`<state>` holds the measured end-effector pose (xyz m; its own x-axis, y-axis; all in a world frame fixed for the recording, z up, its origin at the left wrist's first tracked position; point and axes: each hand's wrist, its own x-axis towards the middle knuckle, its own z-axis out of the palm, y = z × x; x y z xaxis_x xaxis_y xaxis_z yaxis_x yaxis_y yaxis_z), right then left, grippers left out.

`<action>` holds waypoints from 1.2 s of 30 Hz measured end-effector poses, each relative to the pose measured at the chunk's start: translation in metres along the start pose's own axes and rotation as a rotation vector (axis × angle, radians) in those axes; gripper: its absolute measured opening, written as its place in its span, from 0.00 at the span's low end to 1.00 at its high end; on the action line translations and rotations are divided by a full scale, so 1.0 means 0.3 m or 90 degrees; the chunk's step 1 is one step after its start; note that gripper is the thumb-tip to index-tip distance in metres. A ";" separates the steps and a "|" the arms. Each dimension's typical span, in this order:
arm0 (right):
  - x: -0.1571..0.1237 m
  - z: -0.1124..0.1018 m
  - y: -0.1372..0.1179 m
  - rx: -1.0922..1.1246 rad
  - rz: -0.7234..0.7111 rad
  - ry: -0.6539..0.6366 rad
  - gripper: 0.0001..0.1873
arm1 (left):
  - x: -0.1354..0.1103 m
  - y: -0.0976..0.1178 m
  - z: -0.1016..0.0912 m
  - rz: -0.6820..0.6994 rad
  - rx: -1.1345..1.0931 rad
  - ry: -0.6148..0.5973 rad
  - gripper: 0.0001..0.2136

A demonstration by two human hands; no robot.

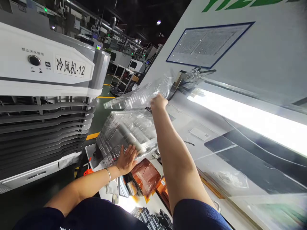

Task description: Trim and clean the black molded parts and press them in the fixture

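The stack of clear plastic trays [128,129] is the landmark here, and it stands at the far end of the desk [127,204]. The step in hand seems to be the handling of one single clear tray [139,94], which is just above the stack and tilted. If it is being taken off or put on, I cannot tell, and also not whether its lower edge touches the stack.

The right hand [158,102] is above the right part of the stack. Its fingers look closed on the near side of this tray, although blur hides the exact grip. The left hand [127,159] is open, with fingers spread, and lies against the near upper edge of the stack; it grasps nothing.

In my judgement, the next move calls for a firm hold by the right hand, because such thin plastic can bend easily, and for light, steady pressure by the left, so that the stack does not slide. The air cooler [38,127] stands left of the stack, and the reddish-brown sheet [145,175] lies just on its near side, so the free space there is limited.
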<state>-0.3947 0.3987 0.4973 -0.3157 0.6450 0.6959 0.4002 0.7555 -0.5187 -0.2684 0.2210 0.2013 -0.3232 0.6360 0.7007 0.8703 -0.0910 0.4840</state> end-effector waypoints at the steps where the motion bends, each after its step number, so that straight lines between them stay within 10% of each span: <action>1: 0.009 -0.003 -0.018 0.024 0.037 -0.003 0.20 | 0.001 -0.004 0.001 0.001 -0.001 -0.004 0.26; 4: 0.018 -0.087 -0.071 0.168 0.076 0.002 0.18 | 0.009 -0.012 0.001 -0.002 -0.010 0.000 0.24; 8: -0.139 -0.275 -0.062 0.096 -0.208 0.002 0.13 | 0.003 -0.012 -0.024 0.000 -0.039 0.004 0.23; 11: -0.344 -0.378 0.035 0.019 -0.377 -0.191 0.14 | -0.022 -0.008 -0.080 0.002 -0.081 0.090 0.25; 16: -0.605 -0.381 0.227 -0.093 -0.356 -0.407 0.16 | 0.063 -0.001 -0.236 -0.002 -0.082 0.254 0.27; 24: -0.691 -0.335 0.322 -0.040 -0.297 -0.415 0.26 | 0.388 -0.067 -0.276 0.060 -0.005 -0.021 0.17; 28: -0.875 -0.414 0.597 -0.108 -0.003 -0.281 0.25 | 0.260 -0.032 -0.240 0.042 -0.011 0.056 0.15; 32: -1.198 -0.439 0.850 -0.292 0.161 -0.566 0.33 | 0.013 0.148 -0.161 0.036 -0.071 0.197 0.17; 36: -1.399 -0.450 0.944 -0.256 0.141 -0.643 0.24 | -0.170 0.275 -0.001 -0.132 -0.194 -0.123 0.07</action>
<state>-0.0327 0.3265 0.1254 -0.6853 0.6967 -0.2121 0.7270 0.6376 -0.2547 -0.1803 0.1807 0.2055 -0.3790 0.7940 0.4753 0.6356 -0.1500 0.7573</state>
